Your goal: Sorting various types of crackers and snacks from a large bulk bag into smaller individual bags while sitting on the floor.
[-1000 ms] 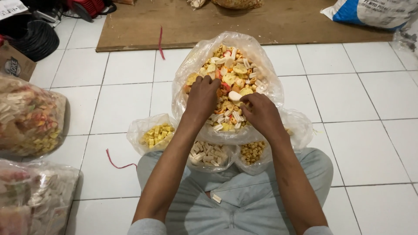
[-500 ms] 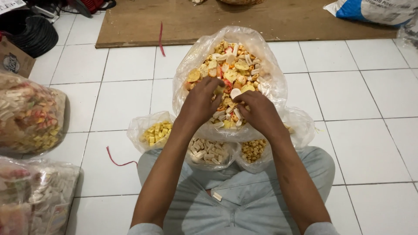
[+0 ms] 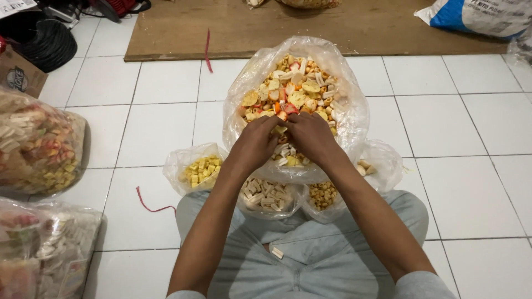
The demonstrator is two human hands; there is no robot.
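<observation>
A large clear plastic bag (image 3: 354, 119) stands open on the tiled floor in front of me, filled with mixed crackers (image 3: 293, 91) in yellow, white, orange and red. My left hand (image 3: 256, 141) and my right hand (image 3: 310, 135) are both inside its near side, fingertips together on a few pieces; what they pinch is hidden. Three smaller open bags sit against my lap: yellow cubes (image 3: 200, 169), pale sticks (image 3: 267, 194) and small tan rings (image 3: 324, 194).
Two more filled plastic bags lie at the left, one (image 3: 39, 147) above the other (image 3: 47, 249). A wooden board (image 3: 366, 25) lies beyond, with a white and blue sack (image 3: 487, 16) at the top right. A cardboard box (image 3: 19, 77) and red strings (image 3: 152, 205) are on the tiles.
Both hands have drawn back from the middle of the cracker pile to its near edge and come together. The white round piece by my right hand is no longer seen.
</observation>
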